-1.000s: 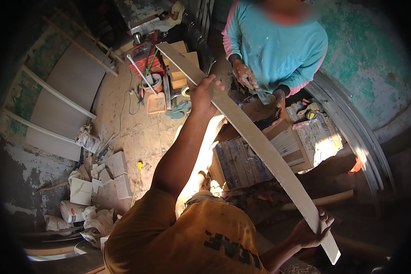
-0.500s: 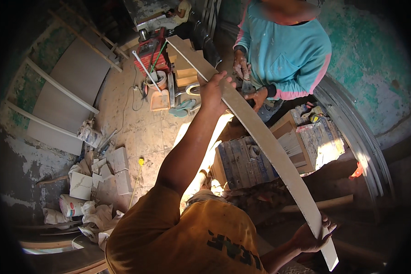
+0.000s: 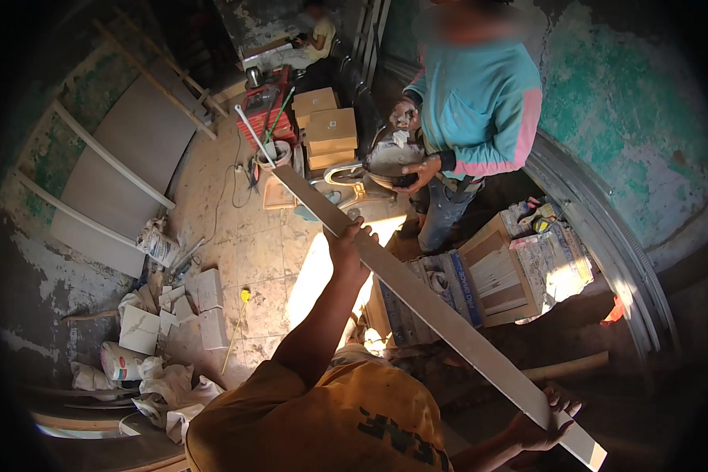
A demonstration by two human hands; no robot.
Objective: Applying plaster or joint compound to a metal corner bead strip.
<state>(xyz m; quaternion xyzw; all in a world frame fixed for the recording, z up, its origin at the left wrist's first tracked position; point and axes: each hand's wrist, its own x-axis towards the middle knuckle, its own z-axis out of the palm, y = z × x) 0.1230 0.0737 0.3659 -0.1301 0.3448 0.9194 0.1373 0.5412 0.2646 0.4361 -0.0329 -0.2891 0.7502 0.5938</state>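
Note:
A long, narrow pale board (image 3: 440,311) runs diagonally across the middle of my view, from beside the bucket down to the lower right. My left hand (image 3: 349,250) grips it toward the upper end, fingers wrapped over its edge. My right hand (image 3: 543,421) is closed round it close to the lower end. Across from me a co-worker in a turquoise top (image 3: 480,106) stands holding a dark bowl (image 3: 393,161) of pale paste, one hand under it and the other above.
Cardboard boxes (image 3: 330,130), red stacked items (image 3: 258,106) and a bucket stand behind. Grey panels (image 3: 118,181) lean left above broken tiles (image 3: 140,329) and sacks. Wooden-topped stacks (image 3: 492,279) and long metal profiles (image 3: 613,252) lie right. Another person (image 3: 320,39) sits at the back.
The board's upper end and my left hand have moved down toward me; my right hand is slightly lower. The co-worker has stepped back, and the bowl now shows clear of the board.

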